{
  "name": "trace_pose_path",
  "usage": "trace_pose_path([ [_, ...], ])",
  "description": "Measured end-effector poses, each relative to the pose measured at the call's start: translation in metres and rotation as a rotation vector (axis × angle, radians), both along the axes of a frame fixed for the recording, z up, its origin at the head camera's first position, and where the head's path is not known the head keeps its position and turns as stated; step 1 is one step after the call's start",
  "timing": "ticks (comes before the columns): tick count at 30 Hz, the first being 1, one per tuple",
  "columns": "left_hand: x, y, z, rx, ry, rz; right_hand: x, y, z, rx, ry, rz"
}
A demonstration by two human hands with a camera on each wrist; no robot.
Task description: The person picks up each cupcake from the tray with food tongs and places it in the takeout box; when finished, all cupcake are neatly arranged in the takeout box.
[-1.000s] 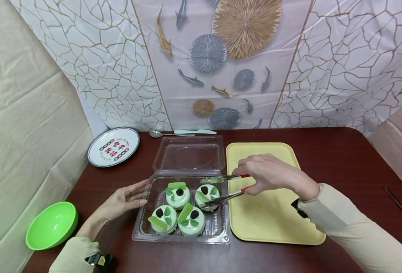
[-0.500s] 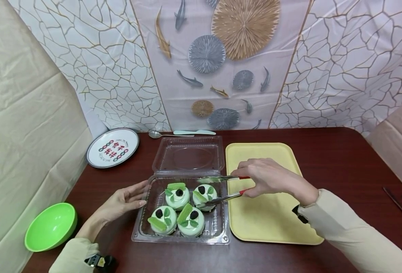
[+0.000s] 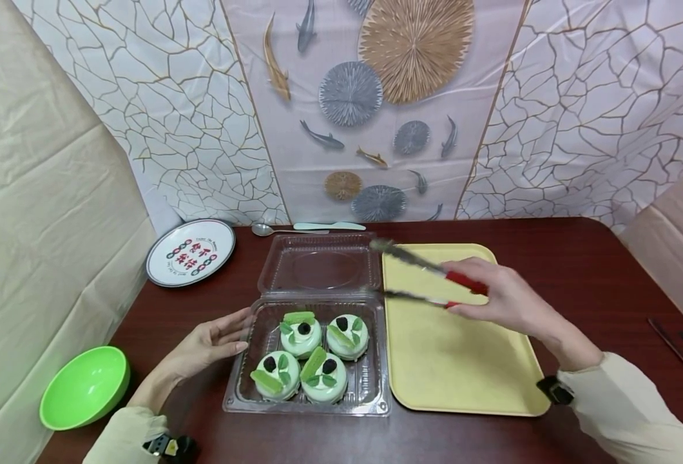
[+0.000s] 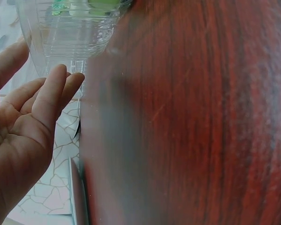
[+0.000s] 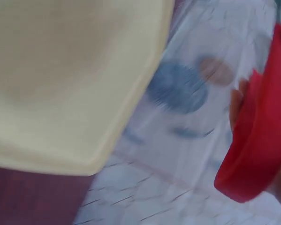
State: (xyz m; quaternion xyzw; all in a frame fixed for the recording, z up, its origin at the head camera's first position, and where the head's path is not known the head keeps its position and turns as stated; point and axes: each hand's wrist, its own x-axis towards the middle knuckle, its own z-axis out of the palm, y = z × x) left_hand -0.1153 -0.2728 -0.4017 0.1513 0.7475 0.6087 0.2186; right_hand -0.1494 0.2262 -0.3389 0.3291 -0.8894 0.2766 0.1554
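My right hand [image 3: 506,296] grips red-handled metal tongs [image 3: 413,258], raised over the tray's left side with the tips spread apart and nothing between them. In the right wrist view a red tong handle [image 5: 257,140] shows blurred against the hand. My left hand [image 3: 211,341] rests with relaxed fingers at the left wall of a clear hinged plastic box [image 3: 370,386]; the left wrist view has its fingertips right by that wall. Several small round cakes with pale green tops sit in the box, the back right one [image 3: 348,341] among them, each with a dark berry and green leaves.
A yellow tray [image 3: 463,380] lies right of the box, whose lid [image 3: 321,267] is folded back. Behind stand a spoon [image 3: 263,229], a pale green knife [image 3: 330,226] and a white plate [image 3: 170,258]. A green bowl [image 3: 86,386] is at left. Chopsticks [image 3: 678,354] lie far right.
My right hand has lifted the tongs from around the back right cake and moved right and away over the tray. The cake stays in the box. My left hand keeps its place.
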Motion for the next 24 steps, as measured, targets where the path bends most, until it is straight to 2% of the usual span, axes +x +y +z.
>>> trace_pose_path([
  [4,0.000,0.000,0.000,0.007,0.006,-0.007,-0.001,0.035,-0.015,-0.188,-0.089,-0.283],
  [8,0.000,0.001,0.000,0.014,0.018,-0.015,-0.003,0.072,-0.028,-0.250,-0.271,-0.528],
  [10,0.000,0.001,-0.001,0.016,0.020,-0.018,-0.004,0.087,-0.035,-0.247,-0.340,-0.606],
  [16,0.000,0.000,-0.001,0.005,0.007,-0.009,-0.006,0.115,-0.055,-0.166,-0.461,-0.744],
  [24,-0.001,0.001,-0.001,-0.001,0.015,-0.009,-0.009,0.126,-0.063,-0.079,-0.486,-0.793],
])
